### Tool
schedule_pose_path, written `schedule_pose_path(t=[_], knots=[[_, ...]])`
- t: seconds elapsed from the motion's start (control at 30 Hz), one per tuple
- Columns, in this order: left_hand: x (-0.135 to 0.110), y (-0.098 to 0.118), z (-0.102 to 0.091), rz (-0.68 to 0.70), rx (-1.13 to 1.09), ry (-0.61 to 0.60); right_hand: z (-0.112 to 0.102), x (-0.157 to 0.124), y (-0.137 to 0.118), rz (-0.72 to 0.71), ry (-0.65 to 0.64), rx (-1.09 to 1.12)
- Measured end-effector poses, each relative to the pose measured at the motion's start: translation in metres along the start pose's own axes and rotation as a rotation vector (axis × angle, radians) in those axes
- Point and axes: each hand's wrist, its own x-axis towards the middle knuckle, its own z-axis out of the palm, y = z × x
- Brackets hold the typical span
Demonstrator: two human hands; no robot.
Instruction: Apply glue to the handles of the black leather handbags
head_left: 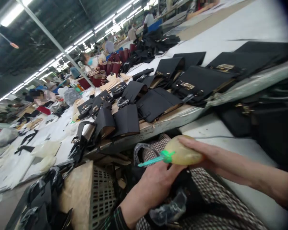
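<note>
My right hand (207, 156) is wrapped around a soft yellowish squeeze bottle (182, 154) with a green nozzle (156, 159) that points left. My left hand (156, 183) sits just under the nozzle, fingers curled against the bottle's neck and over dark material in my lap. Both hands hover above my checked trousers (206, 195), below the edge of the worktable (172, 119). What the left fingers pinch is hidden.
Black leather bag panels with gold clasps (187, 85) lie in rows along the long white table. A perforated plastic crate (102, 198) and cardboard stand at lower left. Black bags (271, 121) sit at right. Other people work further down the table.
</note>
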Motion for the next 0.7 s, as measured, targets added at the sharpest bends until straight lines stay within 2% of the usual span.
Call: schedule_pose_path(t=[0.13,0.23,0.27,0.33,0.4,0.43,0.53,0.63,0.7], knots=[[0.009,-0.005,0.01,-0.014,-0.02,0.019,0.003,0.005,-0.012,-0.086,-0.131,-0.056],[0.004,-0.017,0.018,0.041,-0.151,0.082,-0.007,0.001,-0.02,-0.175,-0.173,0.02],[-0.001,-0.022,0.019,0.046,-0.255,0.135,-0.012,-0.002,-0.02,-0.201,-0.165,0.049],[-0.014,-0.034,0.019,-0.169,-0.454,0.252,-0.022,-0.008,-0.016,-0.257,-0.098,0.115],[-0.03,-0.049,0.015,-0.4,-0.647,0.325,-0.032,-0.015,-0.007,-0.354,0.028,0.183],[-0.037,-0.057,0.011,-0.454,-0.719,0.355,-0.036,-0.019,0.0,-0.409,0.094,0.21],[-0.053,-0.088,0.003,-0.442,-0.867,0.415,-0.043,-0.027,0.021,-0.526,0.227,0.203],[-0.06,-0.115,-0.001,-0.421,-0.911,0.421,-0.04,-0.034,0.037,-0.565,0.236,0.069],[-0.061,-0.125,0.001,-0.434,-0.914,0.408,-0.035,-0.037,0.043,-0.601,0.246,-0.028]])
